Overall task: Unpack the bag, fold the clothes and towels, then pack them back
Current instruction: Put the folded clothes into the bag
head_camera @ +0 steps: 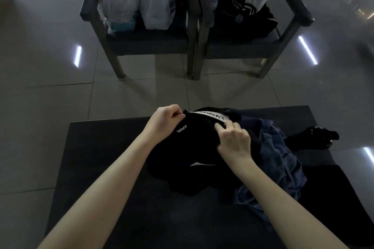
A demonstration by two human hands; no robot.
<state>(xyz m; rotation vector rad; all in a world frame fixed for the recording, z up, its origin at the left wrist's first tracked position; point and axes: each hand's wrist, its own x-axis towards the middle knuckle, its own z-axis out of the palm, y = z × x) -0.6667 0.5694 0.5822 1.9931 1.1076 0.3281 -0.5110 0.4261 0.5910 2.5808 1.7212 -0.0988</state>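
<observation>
Tiled floor [50, 97] all round. A dark counter [105, 147] fills the near half of the view and carries the work. Two chairs stand beyond it, well apart. The left chair [141, 44] holds white plastic bags [155, 0]. The right chair [242, 46] holds a black jacket [242, 2] with white sleeves.

On the counter a crumpled blue cloth [283, 159] (towel or shirt, can't tell) lies right of centre, partly under the black garment [182, 153]. The garment sits bunched at centre with a white waistband [210, 116] along its far edge, so it is probably shorts. A shiny black lump [317, 134] lies far right on the counter. It may be the bag; too dark to say.

The left grip [164, 121] is clenched on the garment's far-left edge at the waistband, fingers curled round the fabric. The right grip [234, 141] pinches the fabric just below the waistband's right end. Both grasp the same garment, close together.

Judged step: straightening the black garment before the fold. Unpacking looks mostly done and folding barely begun.

To do it well:
- Slide the grips apart along the waistband to its two corners.
- Lift high enough to clear the blue cloth and give one shake.
- Lay the garment flat on the bare left part of the counter and smooth it.
- Fold one half onto the other.

Likely risks: the blue cloth drags along on a low lift, and the fabric re-bunches if the grips are not spread apart.
</observation>
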